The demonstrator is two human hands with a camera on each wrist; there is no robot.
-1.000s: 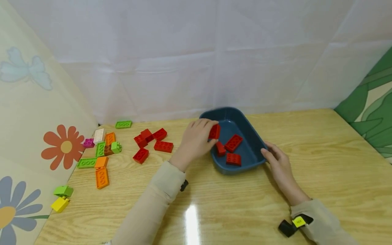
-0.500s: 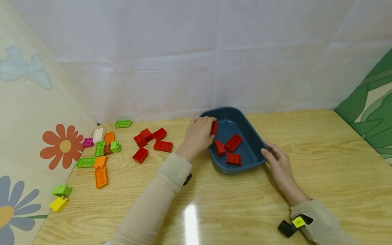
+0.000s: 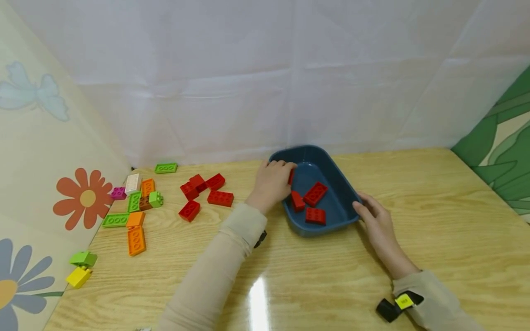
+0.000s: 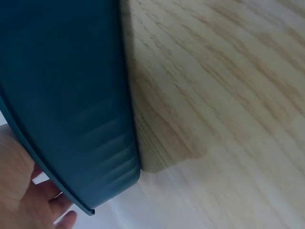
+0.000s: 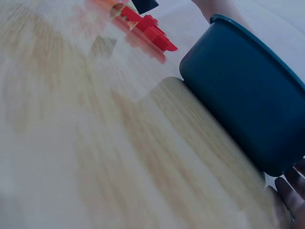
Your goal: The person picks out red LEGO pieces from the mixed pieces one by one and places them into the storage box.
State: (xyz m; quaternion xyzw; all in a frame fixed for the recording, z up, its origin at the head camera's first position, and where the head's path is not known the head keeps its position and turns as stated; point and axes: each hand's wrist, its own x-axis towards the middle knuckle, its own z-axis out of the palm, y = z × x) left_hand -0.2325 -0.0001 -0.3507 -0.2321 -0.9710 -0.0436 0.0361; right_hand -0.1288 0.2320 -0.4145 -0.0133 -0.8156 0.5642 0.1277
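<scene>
My left hand (image 3: 271, 184) reaches over the left rim of a dark blue plastic bin (image 3: 304, 231). It holds a red building block (image 3: 291, 176), mostly hidden behind the fingers, just inside the bin. Several other red blocks lie on the bin floor, among them a long studded one (image 3: 316, 193). At the bin's near right corner, my right hand (image 3: 376, 225) grips the rim, thumb on top and fingers outside. The left wrist view shows the bin's outer wall (image 4: 71, 95) with the left hand (image 4: 24, 186) at its rim; the right wrist view has right fingers (image 5: 290, 191) against the bin.
Left of the bin lies a loose group of red blocks (image 3: 220, 198). Farther left are orange (image 3: 136, 240), green (image 3: 116, 220), white (image 3: 133, 183), brown and magenta blocks, with a yellow one (image 3: 78, 277) near the decorated side panel. A white sheet (image 3: 248, 92) hangs behind the table.
My left hand has shifted slightly left along the bin's rim and turned, and the red block in it shows less now. My right hand and the bin have stayed in place.
</scene>
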